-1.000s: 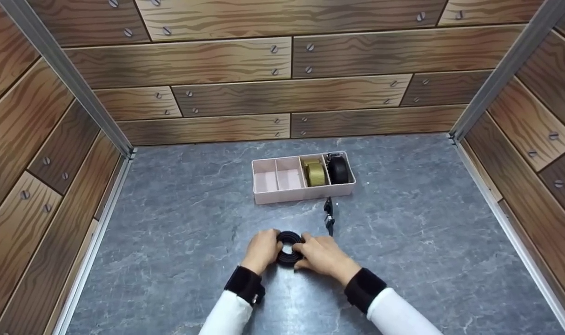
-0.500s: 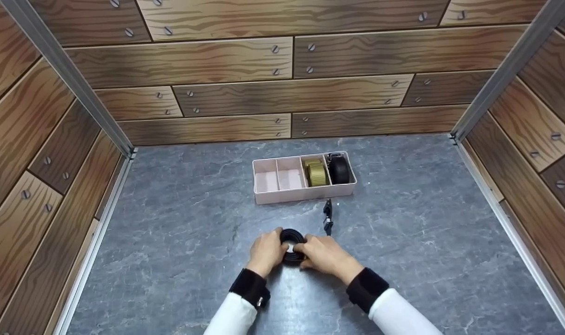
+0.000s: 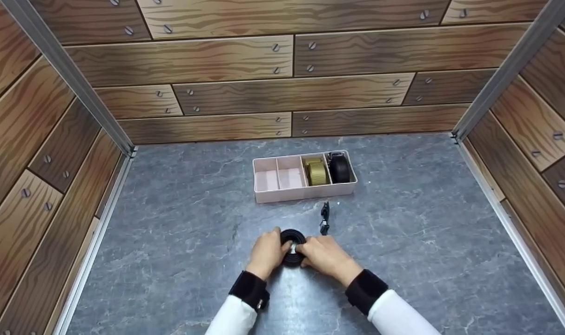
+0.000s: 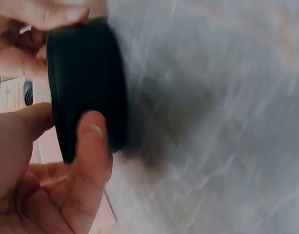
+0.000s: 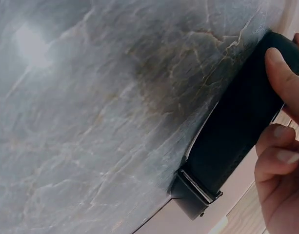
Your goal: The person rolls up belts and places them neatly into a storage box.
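A black belt (image 3: 292, 232) is wound into a coil standing on edge on the grey marbled surface, between my two hands. My left hand (image 3: 265, 253) grips the coil's left side, thumb inside its centre. My right hand (image 3: 326, 256) pinches the right side, also with the thumb reaching into the centre. The loose buckle end (image 3: 325, 218) stretches away beyond my right hand. In the left wrist view, fingers (image 4: 93, 141) press the smooth outer face of the coiled belt (image 4: 86, 73). A keeper loop (image 5: 198, 186) shows on the belt in the right wrist view.
Behind the hands stands a pale pink divided box (image 3: 306, 193). Its right compartments hold a gold rolled belt (image 3: 316, 172) and a black rolled belt (image 3: 340, 168); the two left compartments show bare floors. Wood-patterned walls (image 3: 236, 97) enclose three sides.
The coil and both hands have shifted slightly right. The buckle end has drawn a little nearer to the hands and left. My left thumb now reaches further into the coil's centre.
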The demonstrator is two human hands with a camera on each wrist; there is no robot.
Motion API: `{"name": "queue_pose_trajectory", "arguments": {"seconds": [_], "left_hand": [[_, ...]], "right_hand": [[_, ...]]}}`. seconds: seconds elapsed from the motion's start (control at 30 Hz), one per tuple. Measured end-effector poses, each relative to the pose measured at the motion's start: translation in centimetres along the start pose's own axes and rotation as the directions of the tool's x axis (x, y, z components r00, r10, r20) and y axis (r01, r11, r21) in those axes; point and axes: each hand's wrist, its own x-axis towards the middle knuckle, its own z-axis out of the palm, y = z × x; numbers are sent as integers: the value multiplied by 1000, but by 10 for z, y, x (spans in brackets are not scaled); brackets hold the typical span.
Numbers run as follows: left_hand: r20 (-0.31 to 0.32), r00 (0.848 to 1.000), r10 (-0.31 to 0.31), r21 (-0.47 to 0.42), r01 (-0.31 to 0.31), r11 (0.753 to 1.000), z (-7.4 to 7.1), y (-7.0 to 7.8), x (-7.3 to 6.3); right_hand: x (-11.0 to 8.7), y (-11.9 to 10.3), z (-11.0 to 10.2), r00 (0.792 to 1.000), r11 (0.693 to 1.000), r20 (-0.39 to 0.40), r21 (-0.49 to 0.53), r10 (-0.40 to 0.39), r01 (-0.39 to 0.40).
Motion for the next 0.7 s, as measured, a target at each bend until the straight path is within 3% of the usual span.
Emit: {"name": "queue_pose_trajectory", "arguments": {"seconds": [0.13,0.23,0.37,0.47,0.53,0.7], "left_hand": [[-19,1000,19,-30,-19,999,-1,0,-1],[32,999,40,-7,-40,999,-5,0,1],[113,987,115,76,-124,989,-9,0,4],[121,981,150,118,-164,979,-9,0,3],[94,987,129,108,-139,984,-7,1,1],[58,998,9,11,-10,1000,-4,4,-5]], "right_hand": [[-1,3,-2,999,998,-1,57,-34,34],[-2,6,-5,998,996,-1,68,-59,59],[-3,9,-8,999,997,8,60,-51,51],[-2,9,-8,999,997,23,68,-39,38],[-2,9,-7,999,996,29,77,-36,33],[0,8,-7,999,993,45,119,-9,3]]}}
